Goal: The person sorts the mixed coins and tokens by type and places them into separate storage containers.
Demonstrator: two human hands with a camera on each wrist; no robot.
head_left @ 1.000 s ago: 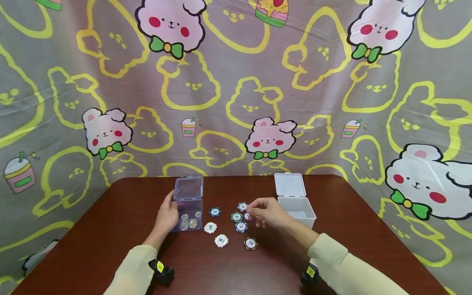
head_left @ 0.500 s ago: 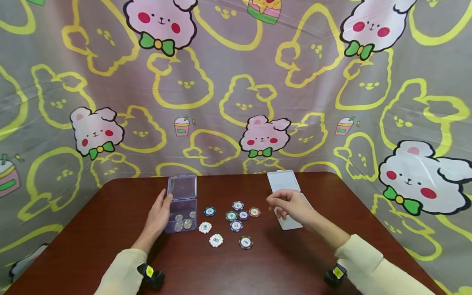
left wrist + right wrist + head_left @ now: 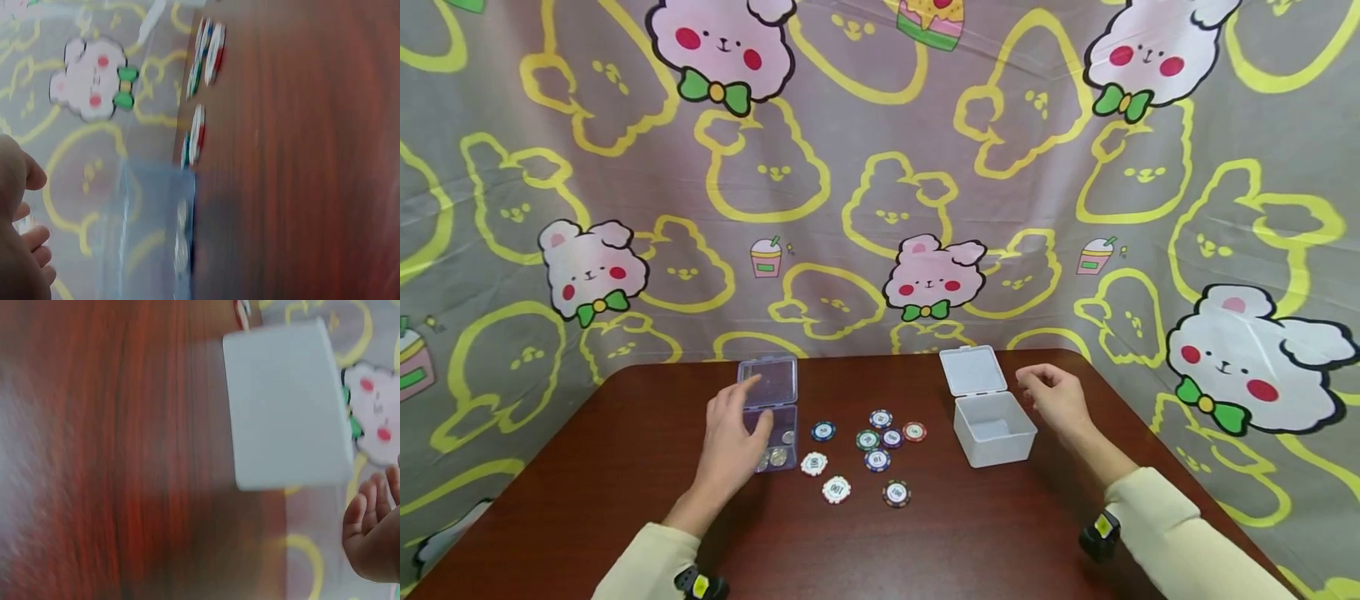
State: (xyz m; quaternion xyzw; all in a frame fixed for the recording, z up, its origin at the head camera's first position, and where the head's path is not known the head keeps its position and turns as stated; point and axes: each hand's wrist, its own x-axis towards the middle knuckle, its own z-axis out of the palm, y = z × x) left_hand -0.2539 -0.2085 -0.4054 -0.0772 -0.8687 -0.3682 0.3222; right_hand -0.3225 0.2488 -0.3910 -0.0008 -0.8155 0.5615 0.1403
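Observation:
My left hand [image 3: 727, 442] hovers over the near left part of a clear plastic box [image 3: 784, 411], thumb and fingers spread apart. Several silver coins [image 3: 778, 457] lie inside that box, some hidden by the hand. In the left wrist view the hand [image 3: 25, 231] stands apart from the box wall [image 3: 144, 231]. To the right of an open-lidded white box [image 3: 996, 450], my right hand [image 3: 1058, 404] is raised with loosely bent fingers and nothing visible in them. The right wrist view has the hand [image 3: 372, 534] apart from the white box [image 3: 287, 412].
Several poker chips lie flat between the boxes, among them a red-edged chip [image 3: 914, 432], a white chip [image 3: 837, 490] and a black-edged chip [image 3: 897, 493]. The brown table [image 3: 850, 550] ends at a patterned cloth [image 3: 842, 192] behind.
My right hand has moved right, from the chips across the white box to its far side. A red-edged chip came into sight. My left hand has shifted from the clear box's left side to above it.

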